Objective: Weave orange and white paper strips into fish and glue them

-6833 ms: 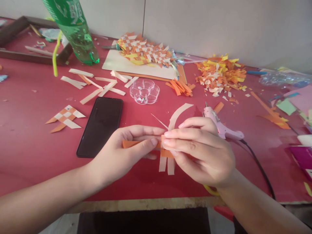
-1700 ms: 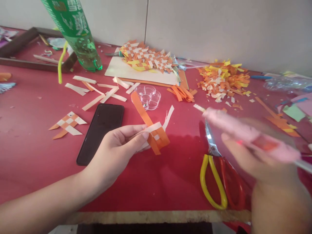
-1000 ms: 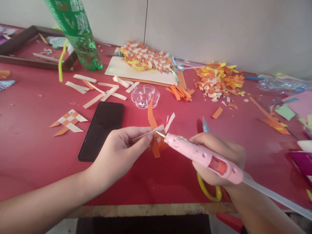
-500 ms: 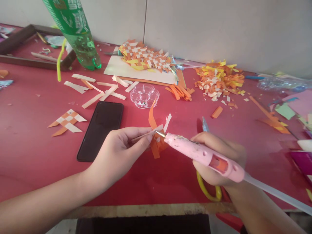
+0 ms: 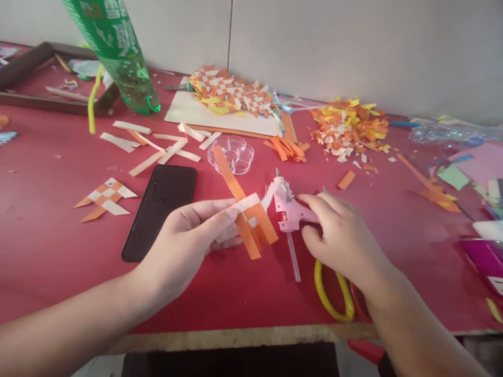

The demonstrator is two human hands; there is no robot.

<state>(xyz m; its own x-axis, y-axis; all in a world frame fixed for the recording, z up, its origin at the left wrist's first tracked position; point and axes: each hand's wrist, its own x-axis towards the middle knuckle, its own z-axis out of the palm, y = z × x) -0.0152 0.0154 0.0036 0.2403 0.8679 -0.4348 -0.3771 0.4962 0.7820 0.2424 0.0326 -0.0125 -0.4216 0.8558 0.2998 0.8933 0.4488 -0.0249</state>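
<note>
Between the thumb and fingers of my left hand [image 5: 200,228] is a partly woven piece of orange and white paper strips [image 5: 257,225], one long orange strip sticking up from it. My right hand [image 5: 340,230] has its thumb and fingers around the handle of a pink hot glue gun [image 5: 285,204]. The gun's nozzle points away from me, and a clear glue stick [image 5: 293,256] comes out of its back. Scissors [image 5: 319,293] with yellow handles lie under my right hand, their blades mostly hidden. A woven paper fish [image 5: 110,197] lies at the left.
A black phone [image 5: 159,214] lies beside my left hand. Behind are loose white strips [image 5: 171,149], a clear flower-shaped tray [image 5: 241,157], a pile of woven fish [image 5: 236,94], orange strips [image 5: 286,148] and paper scraps [image 5: 349,128]. A green bottle [image 5: 131,68] stands back left near a dark frame [image 5: 43,99].
The glue gun's tip has left the paper; my right hand has swung the gun upright in view, nozzle away from me. My left hand has turned the woven piece, showing more of its face.
</note>
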